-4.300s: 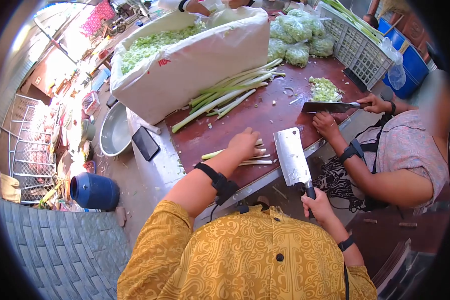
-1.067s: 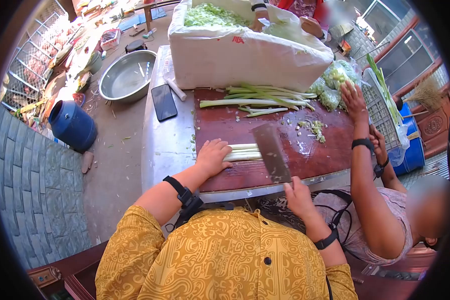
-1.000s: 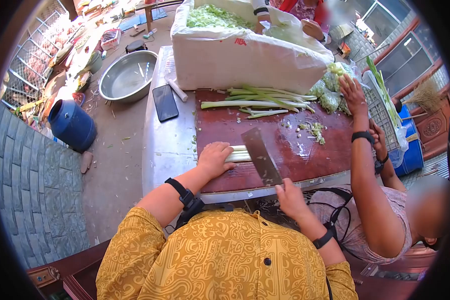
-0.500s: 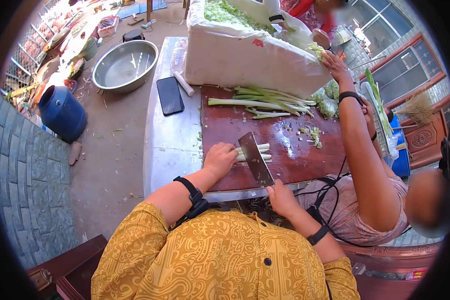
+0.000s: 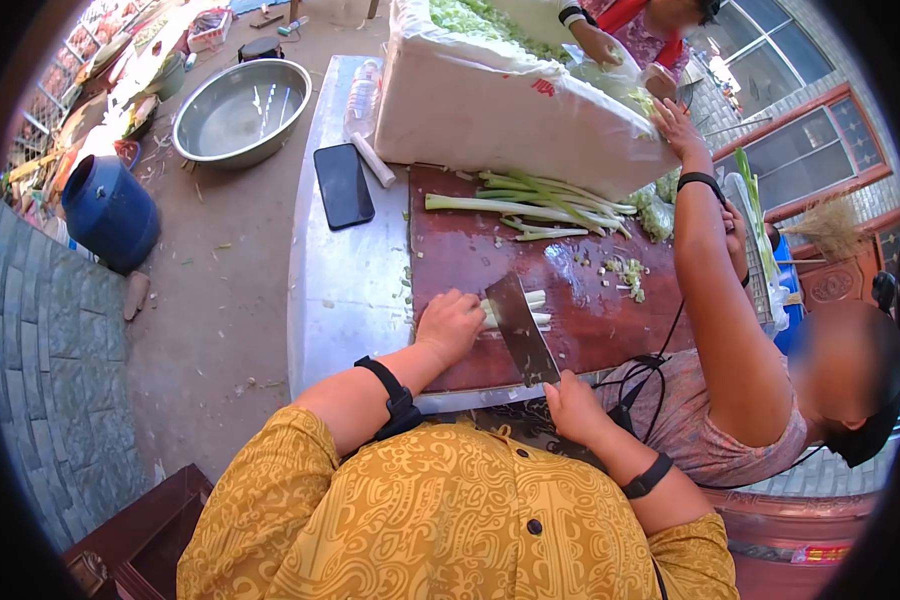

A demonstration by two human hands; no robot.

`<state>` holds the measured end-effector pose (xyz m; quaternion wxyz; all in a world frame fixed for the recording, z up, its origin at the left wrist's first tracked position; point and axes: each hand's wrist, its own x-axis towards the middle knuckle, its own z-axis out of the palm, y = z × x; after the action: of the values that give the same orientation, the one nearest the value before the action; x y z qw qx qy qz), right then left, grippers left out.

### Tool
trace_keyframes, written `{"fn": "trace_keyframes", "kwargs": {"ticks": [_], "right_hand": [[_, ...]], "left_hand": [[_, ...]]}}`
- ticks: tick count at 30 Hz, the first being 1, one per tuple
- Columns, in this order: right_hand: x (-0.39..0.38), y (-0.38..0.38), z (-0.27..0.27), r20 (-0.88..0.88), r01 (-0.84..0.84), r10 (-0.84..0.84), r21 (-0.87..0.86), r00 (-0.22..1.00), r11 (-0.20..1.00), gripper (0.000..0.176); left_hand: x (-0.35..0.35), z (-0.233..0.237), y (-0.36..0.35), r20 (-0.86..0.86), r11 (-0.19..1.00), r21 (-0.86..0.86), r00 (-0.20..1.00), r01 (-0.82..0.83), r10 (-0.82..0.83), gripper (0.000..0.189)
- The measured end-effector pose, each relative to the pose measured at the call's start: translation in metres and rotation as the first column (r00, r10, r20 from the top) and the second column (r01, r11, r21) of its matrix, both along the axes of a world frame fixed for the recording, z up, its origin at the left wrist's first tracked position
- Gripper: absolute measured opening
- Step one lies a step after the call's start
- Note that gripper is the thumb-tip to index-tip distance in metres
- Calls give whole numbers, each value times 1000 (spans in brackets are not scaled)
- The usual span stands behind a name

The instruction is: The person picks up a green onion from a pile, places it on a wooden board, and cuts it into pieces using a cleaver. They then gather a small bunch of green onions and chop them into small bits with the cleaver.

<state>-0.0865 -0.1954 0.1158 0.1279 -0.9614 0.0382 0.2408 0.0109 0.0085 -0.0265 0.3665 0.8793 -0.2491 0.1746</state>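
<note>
My left hand (image 5: 451,323) presses down on a small bundle of white scallion stalks (image 5: 536,307) lying on the dark red cutting board (image 5: 480,255). My right hand (image 5: 573,405) grips the handle of a cleaver (image 5: 521,328), whose blade stands on the stalks right beside my left fingers. Short stalk ends stick out past the blade to the right.
A pile of long scallions (image 5: 530,200) lies at the board's far edge, before a big white box (image 5: 490,95) of chopped greens. A phone (image 5: 342,185) lies on the metal table (image 5: 340,280). A co-worker's arm (image 5: 715,260) reaches toward the box. A steel basin (image 5: 238,95) and blue barrel (image 5: 108,208) stand left.
The cleaver has come in from the right and down onto the stalks next to my left hand. The co-worker's hand has risen from the board to the white box.
</note>
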Motion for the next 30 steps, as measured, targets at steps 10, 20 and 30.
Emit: {"fn": "trace_keyframes", "kwargs": {"ticks": [10,20,30], "right_hand": [[11,10,-29,90,-27,32,-56,995,998,30],[10,13,-34,120,-42,51,-75,991,996,28],[55,38,-73,311,42,-36,-12,950,999,27]], "left_hand": [[1,-5,-1,0,1000,-20,1000,-23,23,8],[-1,-4,-2,41,999,-10,999,-30,31,9],[-2,0,1,82,1000,29,997,-1,-2,13]]}}
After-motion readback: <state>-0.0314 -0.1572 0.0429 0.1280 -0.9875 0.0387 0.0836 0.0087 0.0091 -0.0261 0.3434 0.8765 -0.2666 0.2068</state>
